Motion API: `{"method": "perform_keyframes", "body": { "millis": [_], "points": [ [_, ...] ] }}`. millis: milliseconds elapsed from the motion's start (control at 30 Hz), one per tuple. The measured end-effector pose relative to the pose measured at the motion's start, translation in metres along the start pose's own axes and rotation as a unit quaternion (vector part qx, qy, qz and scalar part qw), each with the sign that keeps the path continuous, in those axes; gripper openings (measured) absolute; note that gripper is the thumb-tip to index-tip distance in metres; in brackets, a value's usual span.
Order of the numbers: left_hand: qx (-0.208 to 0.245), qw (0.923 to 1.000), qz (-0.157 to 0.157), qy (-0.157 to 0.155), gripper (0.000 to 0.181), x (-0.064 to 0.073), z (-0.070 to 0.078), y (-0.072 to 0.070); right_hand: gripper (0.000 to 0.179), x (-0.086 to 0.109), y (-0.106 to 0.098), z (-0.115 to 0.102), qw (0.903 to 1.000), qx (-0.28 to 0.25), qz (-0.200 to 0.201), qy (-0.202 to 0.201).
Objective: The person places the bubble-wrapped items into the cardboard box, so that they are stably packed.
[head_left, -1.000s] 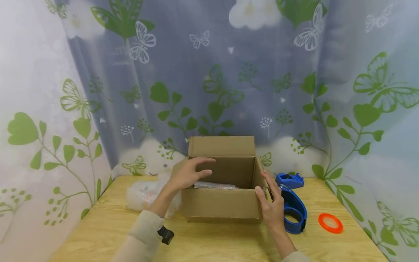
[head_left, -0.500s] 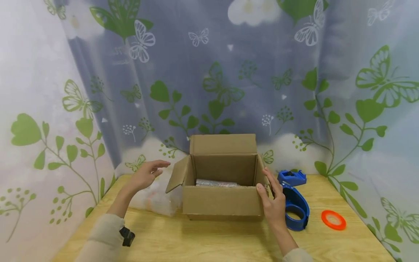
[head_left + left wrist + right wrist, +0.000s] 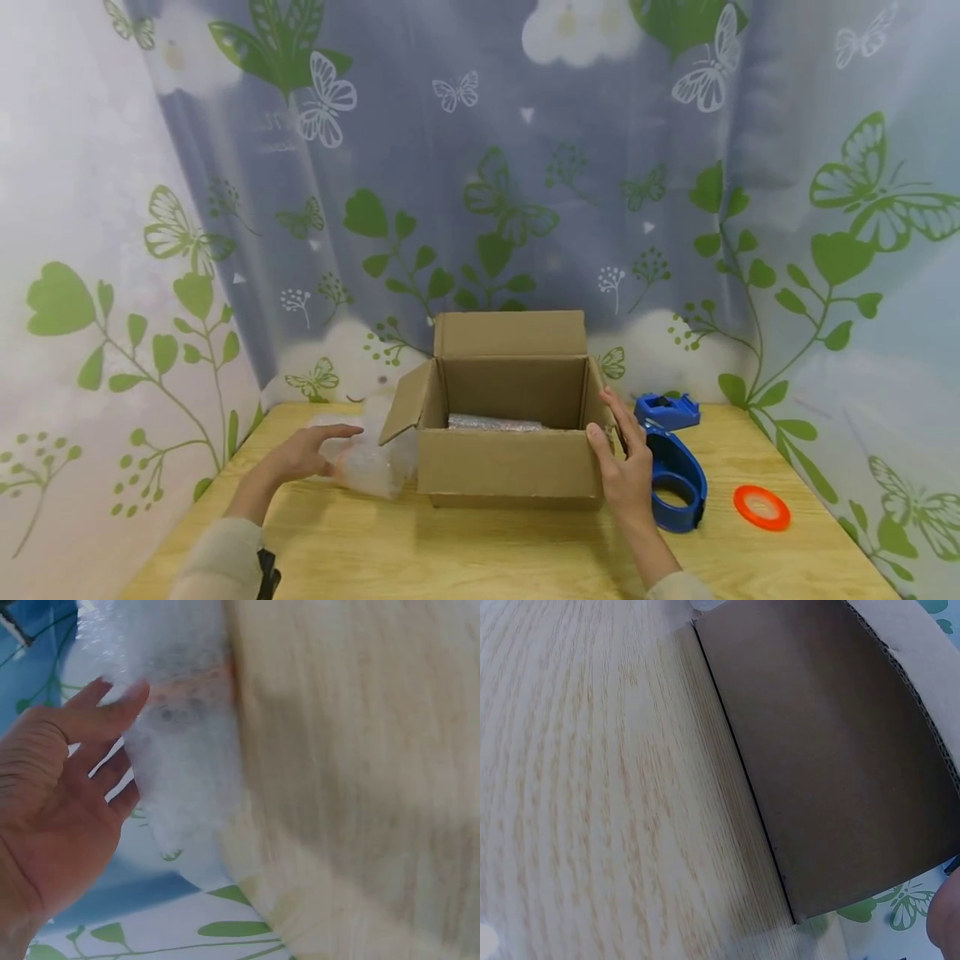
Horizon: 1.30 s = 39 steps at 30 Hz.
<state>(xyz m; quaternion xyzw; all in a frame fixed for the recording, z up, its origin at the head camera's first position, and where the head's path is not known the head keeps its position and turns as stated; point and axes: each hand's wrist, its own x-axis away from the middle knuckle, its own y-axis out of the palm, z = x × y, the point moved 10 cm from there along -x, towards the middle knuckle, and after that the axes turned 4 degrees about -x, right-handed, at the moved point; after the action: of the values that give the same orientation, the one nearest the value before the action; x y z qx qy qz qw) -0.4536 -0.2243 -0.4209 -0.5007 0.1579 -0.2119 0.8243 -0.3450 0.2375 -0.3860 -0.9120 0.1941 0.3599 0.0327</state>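
Observation:
An open cardboard box (image 3: 510, 462) stands mid-table, its back flap up and its left flap (image 3: 406, 403) spread outward. Inside lies a bubble-wrapped item (image 3: 495, 423), only its top showing over the front wall. My right hand (image 3: 628, 479) holds the box at its front right corner, thumb on the front and fingers along the right side. Left of the box lies a clear bubble-wrap bundle (image 3: 371, 468) with an orange-pink band. My left hand (image 3: 294, 458) is at the bundle's left end, fingers loosely bent; in the left wrist view the thumb tip (image 3: 136, 696) overlaps the bundle's edge.
Right of the box, a dark blue tape dispenser (image 3: 699, 492) stands close to my right hand. Behind it sits a smaller blue tape dispenser (image 3: 667, 411). An orange ring-shaped roll (image 3: 762, 507) lies farther right on the wooden table (image 3: 495, 554). A patterned curtain (image 3: 480, 192) hangs behind.
My left hand has left the box's left side, moved left and then come down to the bubble-wrap bundle. The left flap now shows spread outward. My right hand stays on the box.

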Motion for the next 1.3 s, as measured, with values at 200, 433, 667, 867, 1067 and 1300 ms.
{"method": "perform_keyframes", "body": {
  "millis": [200,433,667,867,1067,1300],
  "points": [
    [-0.039,0.9992,0.004,-0.001,0.072,0.0,0.0,0.007,0.051,-0.003,0.0,0.019,0.9999,0.009,-0.007,-0.006],
    [-0.091,0.9955,0.024,0.015,0.066,0.005,0.001,0.01,0.051,-0.003,0.001,0.023,0.9999,0.007,-0.013,-0.002],
    [-0.068,0.9949,0.05,0.055,0.067,0.016,-0.002,0.013,0.051,-0.002,0.001,0.021,1.0,0.005,-0.006,-0.002],
    [-0.048,0.998,0.029,0.028,0.071,0.033,-0.013,0.008,0.05,-0.003,-0.002,0.022,0.9999,0.003,0.009,-0.008],
    [-0.056,0.9974,0.045,-0.012,0.071,0.054,-0.023,-0.016,0.049,-0.002,-0.001,0.01,0.9999,0.008,0.006,-0.014],
    [-0.04,0.9967,0.039,-0.058,0.078,0.071,-0.014,-0.052,0.049,-0.002,-0.001,0.009,0.9999,0.006,0.001,-0.013]
  ]
}}
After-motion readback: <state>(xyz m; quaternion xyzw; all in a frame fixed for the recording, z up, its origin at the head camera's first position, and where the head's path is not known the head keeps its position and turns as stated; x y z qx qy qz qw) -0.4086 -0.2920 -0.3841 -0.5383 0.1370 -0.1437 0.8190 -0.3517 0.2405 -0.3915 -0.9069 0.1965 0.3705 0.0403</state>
